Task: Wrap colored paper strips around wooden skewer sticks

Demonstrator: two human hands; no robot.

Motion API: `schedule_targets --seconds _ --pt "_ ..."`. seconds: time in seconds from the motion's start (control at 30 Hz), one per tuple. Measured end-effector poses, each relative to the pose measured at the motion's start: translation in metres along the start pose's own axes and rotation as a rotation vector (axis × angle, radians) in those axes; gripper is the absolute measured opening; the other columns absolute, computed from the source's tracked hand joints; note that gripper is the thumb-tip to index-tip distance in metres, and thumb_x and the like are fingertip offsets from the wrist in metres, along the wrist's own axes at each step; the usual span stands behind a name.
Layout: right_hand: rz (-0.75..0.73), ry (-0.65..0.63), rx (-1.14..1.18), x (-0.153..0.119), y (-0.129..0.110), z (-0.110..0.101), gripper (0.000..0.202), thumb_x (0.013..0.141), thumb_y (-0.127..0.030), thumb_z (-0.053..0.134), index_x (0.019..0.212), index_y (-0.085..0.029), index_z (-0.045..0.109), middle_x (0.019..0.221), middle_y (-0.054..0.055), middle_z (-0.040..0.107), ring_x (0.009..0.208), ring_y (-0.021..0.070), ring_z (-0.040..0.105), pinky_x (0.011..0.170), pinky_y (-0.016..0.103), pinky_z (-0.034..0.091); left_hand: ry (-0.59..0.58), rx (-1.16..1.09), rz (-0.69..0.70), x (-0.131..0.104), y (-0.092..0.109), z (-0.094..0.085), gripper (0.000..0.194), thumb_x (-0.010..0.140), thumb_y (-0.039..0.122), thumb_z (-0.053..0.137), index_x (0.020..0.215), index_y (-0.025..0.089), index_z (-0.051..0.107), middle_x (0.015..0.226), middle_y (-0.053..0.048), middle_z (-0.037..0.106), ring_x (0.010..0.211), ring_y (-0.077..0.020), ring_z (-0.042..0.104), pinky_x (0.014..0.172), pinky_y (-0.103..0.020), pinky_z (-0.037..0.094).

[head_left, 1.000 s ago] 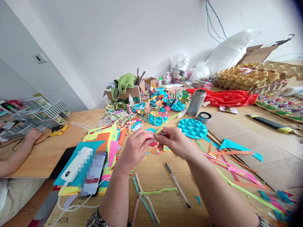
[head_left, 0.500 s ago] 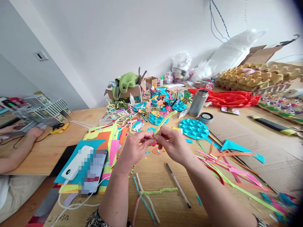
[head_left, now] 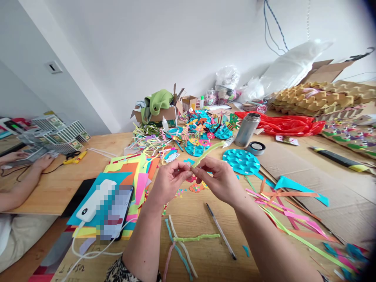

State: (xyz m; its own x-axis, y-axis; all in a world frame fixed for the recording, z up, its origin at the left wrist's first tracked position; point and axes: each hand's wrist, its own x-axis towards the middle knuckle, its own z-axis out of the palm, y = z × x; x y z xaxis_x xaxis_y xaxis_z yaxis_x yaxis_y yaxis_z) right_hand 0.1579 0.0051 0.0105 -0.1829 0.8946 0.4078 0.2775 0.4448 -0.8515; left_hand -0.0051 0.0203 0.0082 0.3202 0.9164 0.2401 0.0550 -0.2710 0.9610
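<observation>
At lower centre, four fuzzy stems (head_left: 199, 237) lie crossed beside a pen (head_left: 221, 231), seemingly unused. Mid-frame, the left hand (head_left: 169, 182) and right hand (head_left: 219, 180) both pinch a yellow-green stem (head_left: 208, 154), fingertips closed on its near end – this piece looks unfinished. Beyond, a pile of fish-decorated pieces (head_left: 201, 127) appears already assembled. Since half a second ago, the held tip leans lower rightward – the pinch unchanged.

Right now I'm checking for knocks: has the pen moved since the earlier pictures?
No, neither way: the pen lies at the same spot on the tabletop, beside the lime strip.
</observation>
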Motion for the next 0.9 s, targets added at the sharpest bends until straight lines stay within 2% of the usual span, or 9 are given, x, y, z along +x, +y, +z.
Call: schedule_targets --seconds 0.17,0.33,0.43,0.53,0.6,0.67,0.73,0.8,0.9 --pt "0.027 0.015 -0.065 0.0 -0.001 -0.002 0.018 0.085 -0.022 0.059 0.069 -0.015 0.063 0.064 0.005 0.068 0.06 0.0159 0.064 0.057 0.027 0.048 0.034 -0.054 -0.003 0.002 -0.003 0.002 0.019 0.075 0.032 0.07 0.077 0.015 0.06 0.068 0.001 0.062 0.064 -0.0128 0.064 0.062 -0.025 0.053" --pt "-0.215 0.016 -0.176 0.001 -0.004 -0.007 0.018 0.088 -0.014 0.053 0.076 -0.017 0.066 0.079 0.005 0.069 0.074 0.0162 0.061 0.069 0.03 0.047 0.064 -0.09 0.025 0.004 -0.007 0.005 0.021 0.076 0.033 0.069 0.076 0.015 0.059 0.073 -0.002 0.064 0.064 -0.0134 0.065 0.062 -0.026 0.053" --pt "-0.382 0.05 -0.299 -0.001 -0.007 -0.01 0.016 0.088 -0.013 0.054 0.086 -0.019 0.068 0.085 0.006 0.069 0.083 0.0188 0.058 0.077 0.035 0.044 0.118 -0.057 0.111 0.004 -0.009 0.006 0.017 0.079 0.029 0.066 0.076 0.015 0.059 0.078 -0.003 0.065 0.066 -0.0122 0.064 0.063 -0.025 0.052" --pt "-0.398 0.195 -0.334 -0.005 -0.013 -0.012 0.016 0.087 -0.015 0.055 0.093 -0.02 0.069 0.091 0.007 0.069 0.089 0.0206 0.058 0.082 0.037 0.043 0.231 0.03 0.27 0.002 -0.011 0.006 0.011 0.082 0.024 0.064 0.078 0.015 0.059 0.082 -0.003 0.064 0.07 -0.0118 0.064 0.064 -0.024 0.052" --pt "-0.249 0.296 -0.214 -0.008 -0.018 -0.012 0.015 0.089 -0.023 0.055 0.09 -0.019 0.069 0.081 0.006 0.069 0.074 0.0178 0.059 0.069 0.033 0.046 0.325 0.1 0.389 0.001 -0.014 0.006 0.006 0.082 0.02 0.063 0.08 0.016 0.059 0.085 -0.003 0.064 0.075 -0.0128 0.064 0.068 -0.025 0.053" --pt "0.015 0.274 0.038 -0.01 -0.02 -0.012 0.029 0.09 -0.038 0.052 0.078 -0.017 0.067 0.064 0.004 0.065 0.051 0.0126 0.054 0.05 0.025 0.041 0.387 0.18 0.495 -0.001 -0.016 0.006 0.004 0.082 0.015 0.062 0.083 0.017 0.059 0.088 -0.004 0.064 0.081 -0.0142 0.064 0.074 -0.028 0.053" --pt "0.295 0.119 0.364 -0.007 -0.018 -0.011 0.049 0.088 -0.055 0.046 0.068 -0.015 0.065 0.053 0.003 0.06 0.038 0.0092 0.048 0.037 0.021 0.031 0.397 0.27 0.59 -0.002 -0.018 0.007 0.009 0.082 0.011 0.061 0.087 0.018 0.058 0.09 -0.004 0.065 0.086 -0.0153 0.064 0.078 -0.031 0.053" --pt "0.492 -0.067 0.647 -0.002 -0.013 -0.009 0.064 0.082 -0.069 0.041 0.067 -0.012 0.066 0.05 0.004 0.06 0.033 0.0091 0.048 0.031 0.02 0.026 0.364 0.373 0.689 -0.002 -0.017 0.009 0.014 0.081 0.007 0.06 0.089 0.018 0.058 0.09 -0.004 0.066 0.088 -0.0153 0.064 0.078 -0.031 0.053" --pt "0.565 -0.195 0.818 0.004 -0.002 -0.008 0.061 0.074 -0.07 0.052 0.066 -0.011 0.065 0.049 0.002 0.059 0.033 0.0085 0.05 0.029 0.018 0.027 0.302 0.525 0.816 -0.003 -0.014 0.011 0.019 0.08 0.003 0.061 0.091 0.018 0.057 0.089 -0.005 0.067 0.086 -0.0144 0.064 0.076 -0.028 0.053"
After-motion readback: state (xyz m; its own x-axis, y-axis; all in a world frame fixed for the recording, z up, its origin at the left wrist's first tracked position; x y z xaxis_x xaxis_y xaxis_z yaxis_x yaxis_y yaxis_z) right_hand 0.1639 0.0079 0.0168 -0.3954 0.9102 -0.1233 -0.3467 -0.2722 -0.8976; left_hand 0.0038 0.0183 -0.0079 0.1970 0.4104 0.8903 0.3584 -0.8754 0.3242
